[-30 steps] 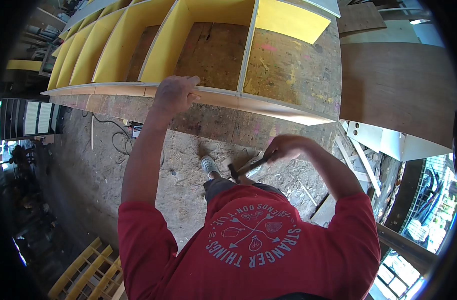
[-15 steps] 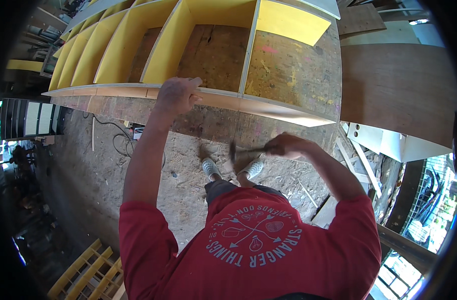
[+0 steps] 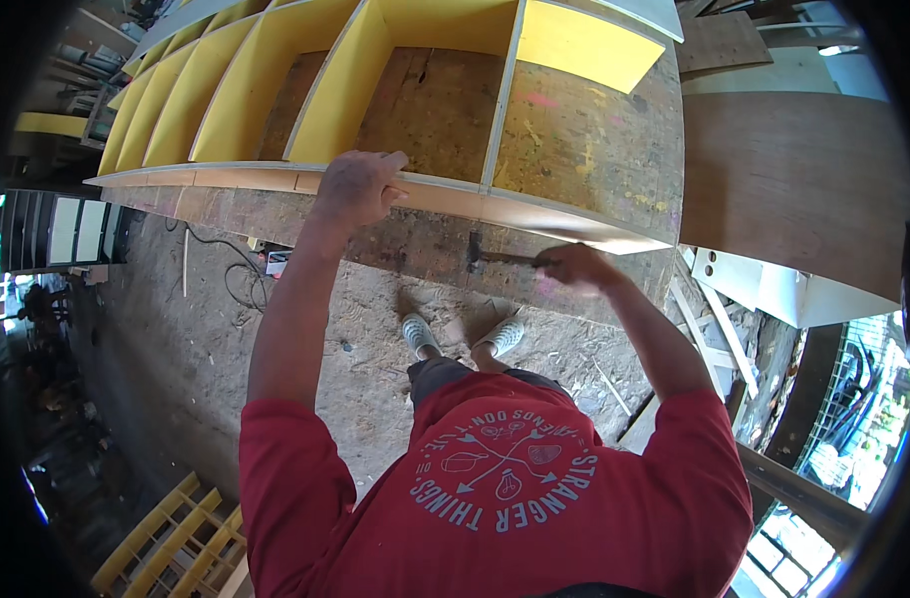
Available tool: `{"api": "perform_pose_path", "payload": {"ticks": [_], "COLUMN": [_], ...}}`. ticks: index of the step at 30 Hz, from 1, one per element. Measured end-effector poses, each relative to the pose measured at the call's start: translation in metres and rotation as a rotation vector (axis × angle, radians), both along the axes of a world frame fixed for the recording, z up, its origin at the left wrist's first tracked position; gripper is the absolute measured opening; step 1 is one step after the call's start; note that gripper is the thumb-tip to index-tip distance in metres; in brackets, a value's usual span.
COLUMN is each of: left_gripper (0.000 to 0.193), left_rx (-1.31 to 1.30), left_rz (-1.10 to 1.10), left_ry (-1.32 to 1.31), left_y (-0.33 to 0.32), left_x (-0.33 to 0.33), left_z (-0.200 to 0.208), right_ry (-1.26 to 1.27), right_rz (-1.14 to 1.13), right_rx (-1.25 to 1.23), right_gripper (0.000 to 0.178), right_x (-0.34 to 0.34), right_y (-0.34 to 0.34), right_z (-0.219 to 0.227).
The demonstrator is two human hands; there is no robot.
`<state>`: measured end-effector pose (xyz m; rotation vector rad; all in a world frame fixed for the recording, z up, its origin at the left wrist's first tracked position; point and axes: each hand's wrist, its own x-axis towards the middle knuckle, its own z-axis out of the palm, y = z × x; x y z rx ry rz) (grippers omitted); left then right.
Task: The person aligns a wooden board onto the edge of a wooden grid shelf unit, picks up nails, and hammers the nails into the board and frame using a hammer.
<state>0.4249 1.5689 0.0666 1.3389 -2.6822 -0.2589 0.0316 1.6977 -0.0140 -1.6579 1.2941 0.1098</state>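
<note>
A long wooden shelf frame (image 3: 534, 214) with yellow-faced dividers (image 3: 343, 90) lies on a worn, paint-spotted workbench (image 3: 594, 149). My left hand (image 3: 360, 187) is closed over the near long board of the frame, its fingers curled across the top edge. To the right, my right hand (image 3: 577, 267) grips a hammer (image 3: 505, 259) by the handle. The hammer's dark head (image 3: 475, 251) points left, close to the outer face of that near board, near the joint with a divider. Whether it touches the board I cannot tell.
A brown wooden panel (image 3: 793, 179) lies to the right, with white boards (image 3: 744, 284) below it. My shoes (image 3: 420, 334) stand on a dusty floor with a dark cable (image 3: 238, 269) at the left. A yellow slatted frame (image 3: 166, 538) lies at lower left.
My right hand has swung the hammer up and forward, from over the floor to close to the near board. My left hand keeps its hold on the board.
</note>
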Motion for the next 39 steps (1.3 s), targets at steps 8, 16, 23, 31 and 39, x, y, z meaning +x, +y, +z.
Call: {"api": "perform_pose_path", "payload": {"ticks": [8, 16, 23, 31, 39], "left_gripper": [0.037, 0.035, 0.036, 0.035, 0.035], "left_rx": [-0.015, 0.01, 0.01, 0.002, -0.003], "left_rz": [-0.002, 0.009, 0.017, 0.006, 0.013], "left_ry": [0.001, -0.023, -0.031, -0.012, -0.011], "left_y": [0.0, -0.003, -0.003, -0.005, -0.003], "left_x": [0.002, 0.001, 0.002, 0.003, 0.002], "left_z": [0.0, 0.0, -0.001, -0.002, 0.0], "right_ry": [0.052, 0.016, -0.02, -0.005, -0.008], "right_rz": [0.002, 0.256, 0.593, 0.448, 0.43], "right_rx": [-0.144, -0.028, 0.287, 0.179, 0.145], "right_gripper": [0.033, 0.033, 0.035, 0.038, 0.041], "right_x": [-0.006, 0.006, 0.009, 0.019, 0.024], "right_y": [-0.003, -0.004, 0.0, 0.019, 0.019], "right_z": [-0.002, 0.006, 0.019, 0.015, 0.025]}}
